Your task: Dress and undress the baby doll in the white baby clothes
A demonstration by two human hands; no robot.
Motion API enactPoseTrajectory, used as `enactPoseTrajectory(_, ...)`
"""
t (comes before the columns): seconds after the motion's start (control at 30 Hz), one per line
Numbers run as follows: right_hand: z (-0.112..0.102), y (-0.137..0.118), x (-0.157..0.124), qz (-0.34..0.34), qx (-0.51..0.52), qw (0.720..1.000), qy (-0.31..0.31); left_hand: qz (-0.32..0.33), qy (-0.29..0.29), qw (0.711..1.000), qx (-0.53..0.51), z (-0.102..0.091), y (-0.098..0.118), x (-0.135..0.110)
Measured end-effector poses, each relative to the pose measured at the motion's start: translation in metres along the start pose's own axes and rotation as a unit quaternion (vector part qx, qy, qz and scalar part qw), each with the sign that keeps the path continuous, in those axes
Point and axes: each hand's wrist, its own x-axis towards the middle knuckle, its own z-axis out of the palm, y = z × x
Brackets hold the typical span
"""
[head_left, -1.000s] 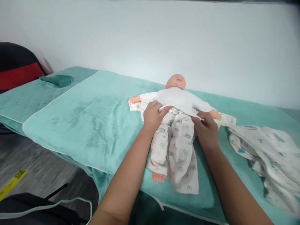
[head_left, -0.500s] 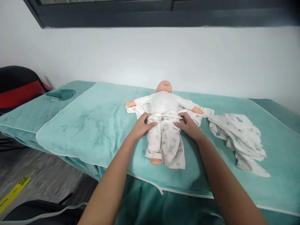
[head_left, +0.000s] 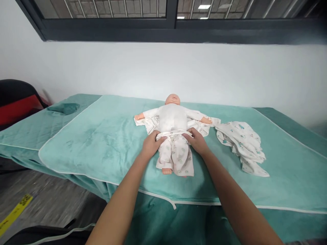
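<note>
A baby doll (head_left: pixel 172 115) lies on its back on the bed, head toward the wall and arms spread. White printed trousers (head_left: pixel 181 156) cover its legs, with one foot (head_left: pixel 167 171) showing below the left cuff. My left hand (head_left: pixel 152 143) grips the waistband at the left hip, thumb on top. At the right hip my right hand (head_left: pixel 196 139) pinches the same waistband. Under the doll's arms and back a printed white shirt (head_left: pixel 152 124) is spread open. Fingers on the far side of the cloth are hidden.
A crumpled white printed cloth (head_left: pixel 241 144) lies to the right of the doll. The bed has a green cover (head_left: pixel 84 143) and a face hole (head_left: pixel 63 108) at its left end. Behind are a wall and a barred window (head_left: pixel 107 10); a chair (head_left: pixel 19 105) stands at left.
The camera view has tilted up, showing more of the window. Both hands stay at the trousers' waistband, and the doll lies as before.
</note>
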Motion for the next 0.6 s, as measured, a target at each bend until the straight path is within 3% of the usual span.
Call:
enactPoseTrajectory(0.1, -0.006, -0.004, -0.008, 0.001, 0.032, 0.997, -0.073, 0.003, -0.095, 0.989, -0.111, -0.02, 0.002, -0.002)
enactPoseTrajectory(0.17, -0.009, -0.006, -0.014, -0.001, 0.032, 0.993, -0.115, 0.003, -0.135, 0.984, -0.119, -0.029, 0.003, -0.006)
enactPoseTrajectory(0.23, -0.008, -0.008, -0.02, -0.007, 0.009, 0.994, -0.106, -0.001, -0.126, 0.988, -0.086, -0.029, 0.004, -0.01)
enactPoseTrajectory(0.43, 0.005, -0.011, -0.036, 0.018, -0.03, 0.999, 0.013, -0.012, -0.024, 0.997, 0.07, -0.005, 0.016, -0.029)
enactPoseTrajectory(0.53, 0.001, -0.016, -0.047, 0.023, 0.008, 1.0, -0.02, -0.031, -0.014, 0.999, 0.028, -0.008, 0.022, -0.038)
enactPoseTrajectory(0.6, -0.006, -0.019, -0.055, 0.009, 0.03, 0.996, -0.079, -0.017, -0.062, 0.998, -0.01, -0.019, 0.027, -0.043)
